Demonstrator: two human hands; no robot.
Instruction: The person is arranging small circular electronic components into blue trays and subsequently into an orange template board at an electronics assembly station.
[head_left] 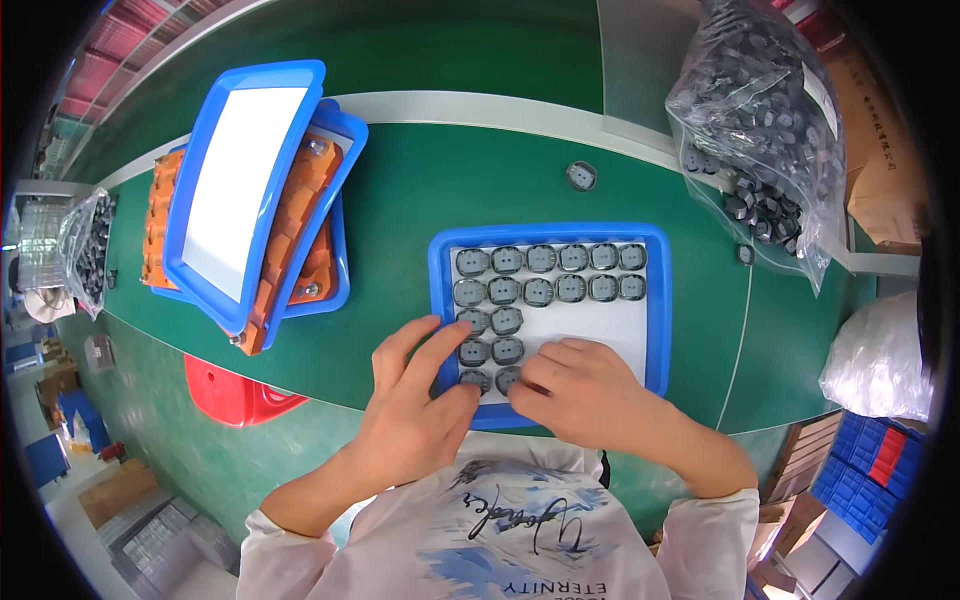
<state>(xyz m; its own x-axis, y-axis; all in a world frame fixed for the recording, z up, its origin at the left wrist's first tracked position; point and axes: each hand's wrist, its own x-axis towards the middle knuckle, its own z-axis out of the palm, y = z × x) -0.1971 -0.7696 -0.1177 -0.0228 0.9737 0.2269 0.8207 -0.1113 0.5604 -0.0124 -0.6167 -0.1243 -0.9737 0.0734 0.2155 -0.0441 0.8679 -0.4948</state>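
A blue tray (658, 300) with a white bottom lies in front of me, holding small rounded grey plastic parts (540, 259) in rows. Two rows run across its far side; a block two parts wide comes down its left side. At the near left corner, the curled fingers of my right hand (585, 395) close on a grey part (508, 379), partly hidden. My left hand (415, 400) reaches over the left rim with its fingers apart. Its thumb touches the corner part (474, 381), and a fingertip rests by a part farther up.
Blue trays (200, 290) and orange moulded trays (300, 220) are stacked at the left. One loose grey part (581, 176) lies beyond my tray. A clear bag (760, 130) spills dark parts (765, 215) at the far right. A red stool (225, 393) stands below the table edge.
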